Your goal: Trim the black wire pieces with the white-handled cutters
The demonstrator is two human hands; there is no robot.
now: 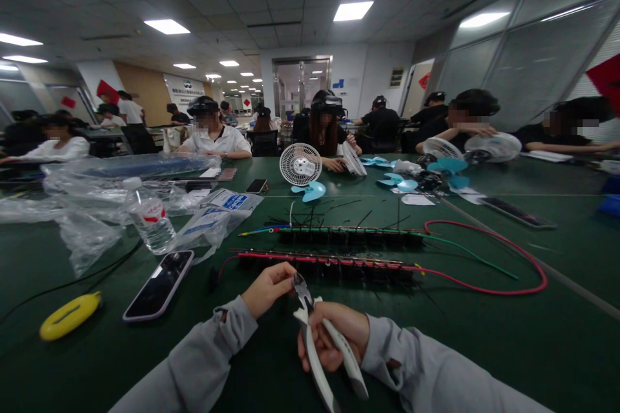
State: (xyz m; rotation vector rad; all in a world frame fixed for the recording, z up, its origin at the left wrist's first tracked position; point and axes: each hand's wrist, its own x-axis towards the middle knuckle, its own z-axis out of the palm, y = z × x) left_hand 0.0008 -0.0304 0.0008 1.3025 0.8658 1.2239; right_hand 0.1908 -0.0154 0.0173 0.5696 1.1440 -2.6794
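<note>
So the big green table [484, 348] was the whole stage, with other people across it messing with small white fans [301, 164]. Closer in sat two long black terminal strips [334, 264], the near one trailing a red wire [504, 258], the far one a green wire. Those strips looked rigid but light, probably easy to shove around, so I'd pin one by its body, not by the wires. Off to the left were a water bottle [150, 219], a phone [159, 284] lying face up and a yellow thing I couldn't identify.

The right hand [336, 335] was clenched around the white handles of the cutters [314, 335], just in front of the near strip. The left hand [266, 287] was pinched shut at their jaws, though whatever it pinched was too small to see. Those handles looked smooth, so gripping them mid-handle seemed sensible.
</note>
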